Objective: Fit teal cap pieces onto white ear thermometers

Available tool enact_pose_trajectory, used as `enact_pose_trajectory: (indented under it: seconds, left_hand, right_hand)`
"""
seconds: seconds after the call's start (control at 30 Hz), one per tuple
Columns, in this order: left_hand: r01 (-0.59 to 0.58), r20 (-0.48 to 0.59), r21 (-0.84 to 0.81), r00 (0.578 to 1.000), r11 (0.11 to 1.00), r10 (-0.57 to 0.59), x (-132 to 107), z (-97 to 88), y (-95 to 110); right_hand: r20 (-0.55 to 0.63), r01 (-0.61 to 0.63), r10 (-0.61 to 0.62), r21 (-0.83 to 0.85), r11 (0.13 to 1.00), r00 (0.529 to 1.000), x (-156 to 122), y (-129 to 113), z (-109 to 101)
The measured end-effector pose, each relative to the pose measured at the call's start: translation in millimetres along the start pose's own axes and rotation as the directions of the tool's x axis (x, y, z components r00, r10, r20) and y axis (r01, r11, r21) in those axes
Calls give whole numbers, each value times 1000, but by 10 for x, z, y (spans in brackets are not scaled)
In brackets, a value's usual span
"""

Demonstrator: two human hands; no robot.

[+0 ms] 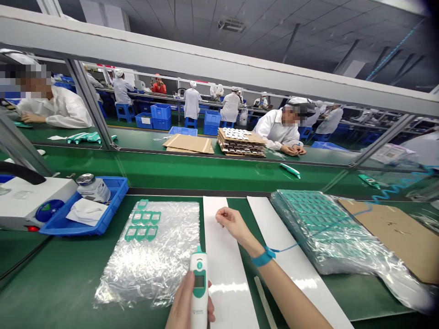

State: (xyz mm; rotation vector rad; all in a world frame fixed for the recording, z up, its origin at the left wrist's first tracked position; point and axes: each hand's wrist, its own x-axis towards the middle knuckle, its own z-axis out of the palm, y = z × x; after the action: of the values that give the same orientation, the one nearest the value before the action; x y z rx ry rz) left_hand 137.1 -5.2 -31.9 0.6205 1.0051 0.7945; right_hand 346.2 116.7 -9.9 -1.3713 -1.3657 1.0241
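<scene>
My left hand (182,299) grips a white-and-green ear thermometer (199,299), held upright with its small grey screen and green button facing me. Over a long white strip (228,269) hovers my right hand (233,223), its fingertips pinched together; what they hold, if anything, is too small to make out. A blue wrist strap (264,257) with a cord circles my right wrist. Left of the thermometer lies a clear plastic bag (147,265), with several green frame-shaped pieces (141,233) on its far part.
A blue tray (116,201) with a metal-topped container (92,187) sits left, beside a white machine (20,201). Bagged green parts (315,214) and cardboard (394,233) lie right. Beyond runs a green conveyor (192,171) carrying a thermometer (290,171); co-workers sit across it.
</scene>
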Motion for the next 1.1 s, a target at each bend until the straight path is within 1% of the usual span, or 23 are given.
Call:
enact_pose_trajectory:
  seconds: [0.03,0.1,0.13,0.2,0.27,0.37,0.47,0.63,0.8,1.1]
  left_hand:
    - [65,13,-70,998,995,-65,14,7,72]
    - [112,21,-200,994,973,-110,48,4,187]
    - [103,17,-244,995,964,-102,61,-3,227]
    - [58,-2,-267,998,962,-61,70,-17,274]
    - [26,-16,-263,999,964,-32,57,-23,289]
    - [-10,-32,-240,999,971,3,22,-14,290]
    - [-18,-33,-226,999,974,11,2,-4,290]
    - [-7,-28,-237,1000,971,0,-9,7,306]
    - [3,-30,-250,999,968,-11,-31,24,325]
    - [-13,-30,-256,1000,966,6,-28,31,331]
  right_hand:
    - [25,-9,8,35,999,1000,-91,-93,48]
    - [110,-51,37,122,991,993,-296,-279,175]
    - [164,-86,58,166,982,985,-399,-362,248]
    - [263,-163,100,229,960,960,-580,-490,392]
    - [310,-207,126,246,947,942,-704,-561,512]
    - [309,-219,141,233,948,941,-780,-593,621]
    - [310,-237,162,224,945,937,-785,-587,665]
    - [322,-244,160,239,940,933,-789,-570,690]
    - [299,-232,164,208,950,940,-805,-584,690]
    - [276,-239,184,184,953,943,-811,-592,708]
